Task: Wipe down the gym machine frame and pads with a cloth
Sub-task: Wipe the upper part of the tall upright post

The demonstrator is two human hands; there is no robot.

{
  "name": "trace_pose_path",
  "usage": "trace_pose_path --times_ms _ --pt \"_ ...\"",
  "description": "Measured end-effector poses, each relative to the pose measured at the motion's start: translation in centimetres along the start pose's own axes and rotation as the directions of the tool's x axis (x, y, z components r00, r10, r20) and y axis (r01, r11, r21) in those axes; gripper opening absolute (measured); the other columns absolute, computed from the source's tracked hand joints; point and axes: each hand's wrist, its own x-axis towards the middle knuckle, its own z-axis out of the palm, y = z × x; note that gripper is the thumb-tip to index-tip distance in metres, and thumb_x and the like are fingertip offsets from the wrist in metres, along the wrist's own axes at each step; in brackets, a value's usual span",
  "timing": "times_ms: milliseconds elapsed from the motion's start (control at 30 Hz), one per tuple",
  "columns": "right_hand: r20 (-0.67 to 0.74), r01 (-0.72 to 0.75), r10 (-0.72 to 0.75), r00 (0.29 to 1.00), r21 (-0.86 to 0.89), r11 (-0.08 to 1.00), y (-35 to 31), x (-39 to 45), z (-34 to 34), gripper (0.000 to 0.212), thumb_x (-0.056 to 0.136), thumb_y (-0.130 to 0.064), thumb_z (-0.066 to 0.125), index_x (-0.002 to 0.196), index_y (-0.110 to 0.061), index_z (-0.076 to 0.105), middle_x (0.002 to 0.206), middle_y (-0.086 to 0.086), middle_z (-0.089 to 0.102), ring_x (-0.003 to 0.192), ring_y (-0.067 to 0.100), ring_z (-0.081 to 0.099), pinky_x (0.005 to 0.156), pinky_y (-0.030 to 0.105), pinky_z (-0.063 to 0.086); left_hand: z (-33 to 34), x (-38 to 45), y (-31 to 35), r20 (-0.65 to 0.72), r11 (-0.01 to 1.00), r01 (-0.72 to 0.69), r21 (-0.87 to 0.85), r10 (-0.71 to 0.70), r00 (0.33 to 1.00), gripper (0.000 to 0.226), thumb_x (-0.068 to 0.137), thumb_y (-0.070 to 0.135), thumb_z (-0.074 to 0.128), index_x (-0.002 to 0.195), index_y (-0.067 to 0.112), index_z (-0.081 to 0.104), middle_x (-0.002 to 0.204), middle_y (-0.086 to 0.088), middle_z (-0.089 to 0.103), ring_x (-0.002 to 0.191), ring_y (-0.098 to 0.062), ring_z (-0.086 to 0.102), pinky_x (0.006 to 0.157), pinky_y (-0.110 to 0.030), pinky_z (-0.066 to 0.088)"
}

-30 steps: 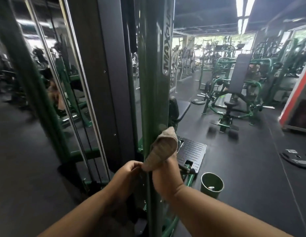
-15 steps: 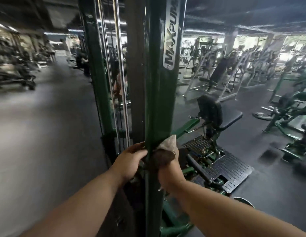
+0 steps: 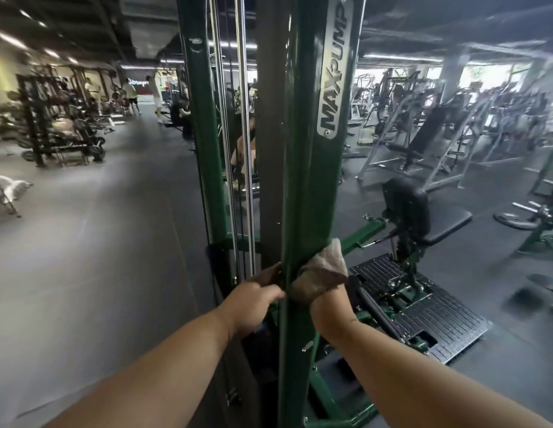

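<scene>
A tall green upright post (image 3: pixel 312 156) of the gym machine, with a MAXPUMP badge, stands right in front of me. A beige cloth (image 3: pixel 323 274) is wrapped against the post's right side at about waist height. My right hand (image 3: pixel 329 307) grips the cloth from below and presses it to the post. My left hand (image 3: pixel 256 299) grips the post's left edge at the same height, fingers curled round it. The machine's black seat pad (image 3: pixel 445 225) and back pad (image 3: pixel 406 205) sit behind, to the right.
Chrome guide rods (image 3: pixel 246 149) and a second green post (image 3: pixel 204 134) stand just left of the wiped post. A ribbed black footplate (image 3: pixel 423 307) lies on the floor at right. Other machines fill the right background, racks and people the far left.
The view has swung left and upward over the second. Both hands keep their hold; the cloth has slid up the post slightly. The green cup seen earlier has left the view.
</scene>
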Motion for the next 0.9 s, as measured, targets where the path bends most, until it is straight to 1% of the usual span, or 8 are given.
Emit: trace_pose_path --times_ms 100,200,333,433,600,700,833,900 --pt "-0.322 0.122 -0.187 0.928 -0.213 0.969 -4.7 1.0 -2.6 0.08 0.091 -0.045 0.07 0.158 -0.025 0.033 0.159 0.005 0.033 0.146 0.027 0.036 0.128 0.056 0.021 -1.1 0.4 1.4 0.01 0.996 -0.003 0.086 0.002 1.0 0.038 0.105 -0.003 0.051 0.127 0.025 0.064 0.088 0.014 0.066 0.063 0.019 0.059 0.063 -0.003 0.043" --pt "-0.359 0.306 -0.37 0.857 -0.225 0.925 -11.7 2.3 -5.2 0.095 0.095 -0.038 0.055 0.166 -0.038 -0.007 0.172 -0.006 -0.011 0.16 0.021 -0.001 0.13 0.045 0.014 -3.2 1.5 4.8 -0.062 0.987 -0.103 0.124 0.111 0.992 0.04 0.104 -0.004 0.054 0.111 0.032 0.07 0.091 0.015 0.07 0.078 0.01 0.066 0.075 -0.008 0.048" --pt "-0.454 0.336 -0.409 0.792 -0.236 0.912 -14.7 3.4 -5.5 0.103 0.09 -0.055 0.061 0.16 -0.054 -0.013 0.172 -0.013 -0.013 0.16 0.033 0.002 0.123 0.064 0.03 -6.8 3.4 9.3 -0.165 0.929 -0.221 0.299 0.278 0.946 0.023 0.107 0.017 0.057 0.087 0.024 0.066 0.078 0.011 0.068 0.067 0.004 0.058 0.063 -0.015 0.045" --pt "-0.523 0.327 -0.351 0.777 -0.142 0.934 -13.0 3.2 -4.6 0.108 0.083 -0.066 0.061 0.161 -0.054 -0.012 0.172 -0.014 -0.003 0.159 0.03 0.014 0.122 0.06 0.034 -7.5 3.1 11.0 -0.201 0.942 -0.31 0.126 0.33 0.922 0.019 0.104 0.021 0.059 0.091 0.025 0.072 0.071 0.023 0.069 0.067 0.011 0.06 0.063 -0.011 0.042" --pt "-0.459 0.25 -0.246 0.854 -0.053 0.967 -7.9 1.6 -2.4 0.115 0.084 -0.046 0.075 0.159 -0.057 -0.013 0.164 -0.013 0.017 0.152 0.018 0.024 0.127 0.045 0.024 -5.8 2.4 9.5 -0.276 0.904 -0.198 -0.379 0.094 0.957 0.02 0.102 0.012 0.054 0.113 0.015 0.071 0.087 -0.001 0.076 0.08 -0.015 0.067 0.073 -0.028 0.052" --pt "-0.416 0.227 -0.255 0.873 -0.115 0.967 -5.9 0.9 -1.9 0.13 0.082 -0.029 0.083 0.159 -0.054 -0.019 0.163 -0.01 0.016 0.152 0.019 0.022 0.128 0.047 0.024 -5.3 2.0 7.5 -0.289 0.902 -0.257 -0.347 0.158 0.944 0.013 0.106 0.022 0.06 0.111 0.016 0.07 0.089 -0.002 0.073 0.083 -0.013 0.066 0.073 -0.026 0.051" --pt "-0.359 0.234 -0.311 0.88 -0.241 0.942 -7.2 1.2 -2.1 0.147 0.078 -0.045 0.089 0.147 -0.054 -0.04 0.169 -0.009 -0.026 0.16 0.021 -0.016 0.125 0.025 -0.003 -5.2 1.7 6.6 -0.243 0.902 -0.295 -0.315 0.224 0.944 0.005 0.1 0.019 0.071 0.104 0.016 0.073 0.09 -0.004 0.078 0.085 -0.016 0.073 0.076 -0.027 0.056" --pt "-0.366 0.254 -0.36 0.858 -0.306 0.917 -9.3 1.9 -2.8 0.143 0.08 -0.043 0.086 0.148 -0.052 -0.04 0.165 -0.009 -0.041 0.157 0.023 -0.029 0.127 0.033 -0.002 -5.3 1.5 7.0 -0.236 0.908 -0.295 -0.299 0.229 0.944 0.011 0.102 0.025 0.068 0.106 0.016 0.073 0.095 -0.004 0.079 0.09 -0.016 0.075 0.08 -0.027 0.057"
